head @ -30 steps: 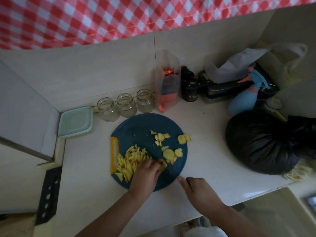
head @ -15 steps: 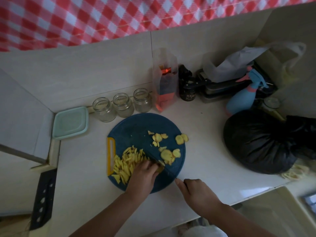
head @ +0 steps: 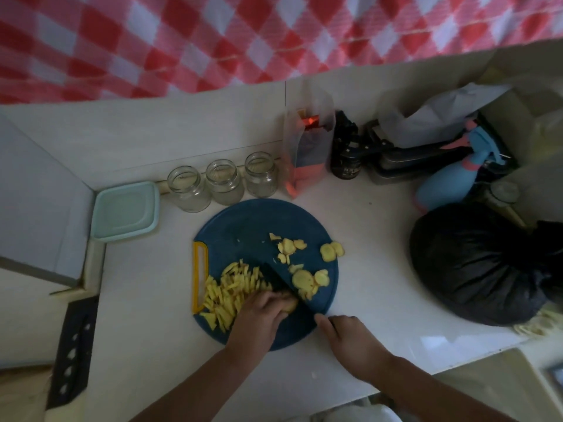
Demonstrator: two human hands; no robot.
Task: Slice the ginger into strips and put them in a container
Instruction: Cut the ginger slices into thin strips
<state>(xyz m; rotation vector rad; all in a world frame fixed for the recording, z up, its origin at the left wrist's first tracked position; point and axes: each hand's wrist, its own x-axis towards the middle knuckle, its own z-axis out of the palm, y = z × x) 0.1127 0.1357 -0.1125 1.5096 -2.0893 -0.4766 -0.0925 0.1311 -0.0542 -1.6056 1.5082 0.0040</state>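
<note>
Compared with half a second ago, the knife [head: 283,284] is showing more of its dark blade, with the tip reaching up beside the ginger strips [head: 231,287], while both hands are keeping to the near edge of the cutting board [head: 243,226]. The right hand [head: 350,342] is gripping the knife handle in a closed fist, just off the board's near right rim. The left hand [head: 259,318] is curling its fingers down over a ginger piece [head: 289,306], which is lying against the blade on the board's near side.

The strips are piling up on the board's left part, beside its yellow handle slot [head: 199,278]. Ginger slices [head: 304,280] are lying on the right part, on the far side of the blade, and two of them are sitting at the right rim.

A lidded pale green container [head: 125,211] is sitting on the counter [head: 365,239] off the board's far left, apart from it. Three glass jars [head: 224,181] are standing in a row just beyond the far rim, then a clear bag [head: 307,153] and a dark bottle [head: 345,156]. A blue spray bottle [head: 447,184] and a black sack [head: 475,263] are crowding the counter well to the board's right.

Bare blue surface is showing over the board's far half. Bare counter is running between the board and the sack, and along the board's left side. The counter's front edge is passing close behind the right wrist.
</note>
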